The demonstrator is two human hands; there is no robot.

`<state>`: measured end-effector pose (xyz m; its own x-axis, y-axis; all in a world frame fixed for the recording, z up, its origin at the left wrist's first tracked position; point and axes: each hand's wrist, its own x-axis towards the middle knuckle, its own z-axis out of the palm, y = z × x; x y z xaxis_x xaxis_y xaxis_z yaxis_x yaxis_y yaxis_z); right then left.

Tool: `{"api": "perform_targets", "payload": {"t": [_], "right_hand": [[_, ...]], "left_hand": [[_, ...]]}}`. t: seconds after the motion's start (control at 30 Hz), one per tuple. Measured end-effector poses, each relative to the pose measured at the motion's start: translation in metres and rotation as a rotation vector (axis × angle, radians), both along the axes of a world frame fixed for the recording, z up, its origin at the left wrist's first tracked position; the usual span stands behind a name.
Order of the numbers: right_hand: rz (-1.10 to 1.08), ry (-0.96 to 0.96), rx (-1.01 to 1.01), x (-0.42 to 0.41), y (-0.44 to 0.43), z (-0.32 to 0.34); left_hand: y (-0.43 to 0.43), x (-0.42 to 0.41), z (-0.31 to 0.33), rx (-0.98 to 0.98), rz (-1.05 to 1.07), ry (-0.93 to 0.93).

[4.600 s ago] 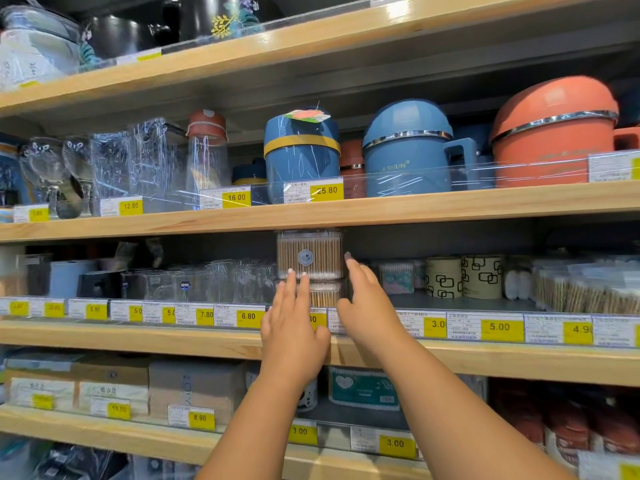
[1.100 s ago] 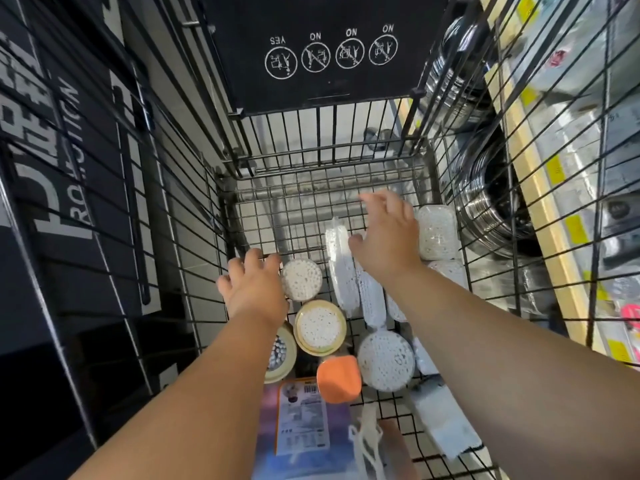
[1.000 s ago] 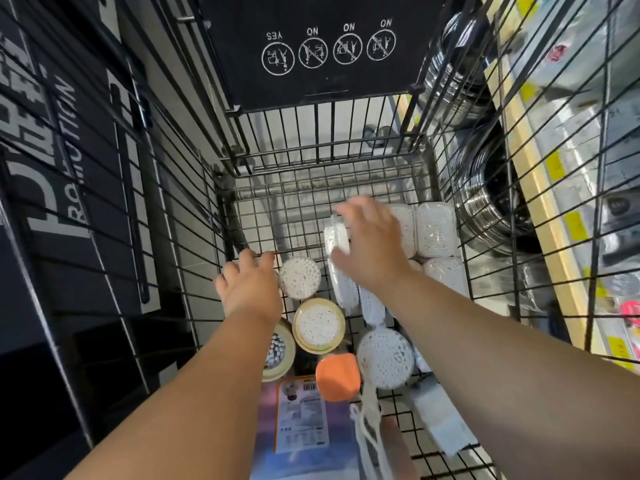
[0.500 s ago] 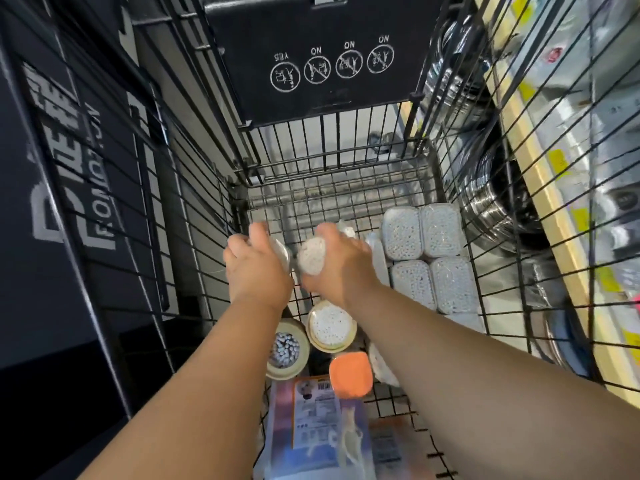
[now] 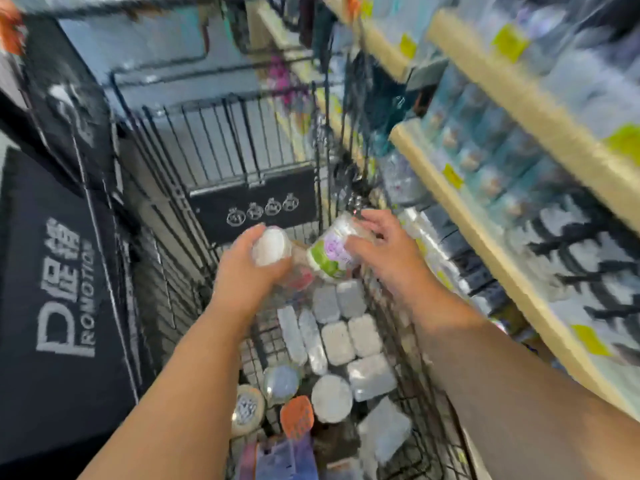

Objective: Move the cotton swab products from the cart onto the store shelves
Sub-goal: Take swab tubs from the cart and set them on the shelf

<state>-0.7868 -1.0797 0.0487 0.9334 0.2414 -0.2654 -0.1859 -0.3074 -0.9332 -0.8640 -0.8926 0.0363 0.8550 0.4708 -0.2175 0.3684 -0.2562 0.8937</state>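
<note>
The frame is motion-blurred. My left hand (image 5: 247, 271) is wrapped around a round clear cotton swab tub (image 5: 272, 249) with a white top, held above the black wire cart (image 5: 214, 147). My right hand (image 5: 384, 251) grips a second swab tub (image 5: 330, 252) with a green and purple label, tilted on its side right beside the first. Below them, on the cart floor, lie several more swab packs: rectangular boxes (image 5: 349, 336) in rows and round tubs (image 5: 330, 398).
Wooden store shelves (image 5: 512, 268) with yellow price tags run along the right, stocked with packaged goods. A black promotion sign (image 5: 65, 289) stands at the left. An orange lid (image 5: 297, 415) and a flat purple package (image 5: 284, 459) lie at the cart's near end.
Both hands have lifted out of the cart bottom, each with a swab tub. My view has swung up and right, so the shelves show.
</note>
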Motion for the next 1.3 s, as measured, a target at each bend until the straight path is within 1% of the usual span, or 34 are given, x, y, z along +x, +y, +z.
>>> {"api": "perform_targets", "payload": {"t": [0.1, 0.17, 0.27, 0.43, 0.57, 0.67, 0.77, 0.87, 1.03, 1.13, 1.2, 1.3], "right_hand": [[-0.077, -0.056, 0.105, -0.001, -0.034, 0.059], [-0.111, -0.107, 0.136, -0.008, -0.061, 0.099], [-0.140, -0.215, 0.168, -0.025, -0.103, 0.164], [-0.199, -0.440, 0.198, -0.062, -0.175, 0.273], [-0.302, -0.619, 0.194, -0.094, -0.231, 0.350], [-0.380, -0.728, 0.171, -0.123, -0.272, 0.393], [-0.454, -0.804, 0.117, -0.152, -0.303, 0.422], [-0.571, -0.937, 0.039, -0.182, -0.333, 0.449], [-0.782, -1.063, 0.065, -0.236, -0.382, 0.483], [-0.894, -1.152, 0.051, -0.268, -0.410, 0.496], [-0.964, -1.196, 0.012, -0.287, -0.427, 0.501], [-1.059, -1.258, -0.084, -0.315, -0.451, 0.508]], "left_hand": [[-0.024, 0.010, 0.052, -0.085, -0.032, -0.108], [-0.045, 0.013, 0.085, -0.150, -0.050, -0.167], [-0.085, 0.016, 0.144, -0.310, -0.102, -0.287], [-0.160, 0.017, 0.252, -0.511, -0.286, -0.520], [-0.220, 0.011, 0.333, -0.538, -0.489, -0.656], [-0.264, 0.001, 0.382, -0.539, -0.618, -0.754], [-0.303, -0.014, 0.417, -0.506, -0.724, -0.799], [-0.345, -0.028, 0.447, -0.511, -0.825, -0.872], [-0.418, -0.054, 0.490, -0.575, -1.016, -0.972], [-0.459, -0.070, 0.508, -0.569, -1.144, -1.034], [-0.482, -0.082, 0.516, -0.564, -1.196, -1.057], [-0.514, -0.105, 0.524, -0.616, -1.271, -1.068]]}}
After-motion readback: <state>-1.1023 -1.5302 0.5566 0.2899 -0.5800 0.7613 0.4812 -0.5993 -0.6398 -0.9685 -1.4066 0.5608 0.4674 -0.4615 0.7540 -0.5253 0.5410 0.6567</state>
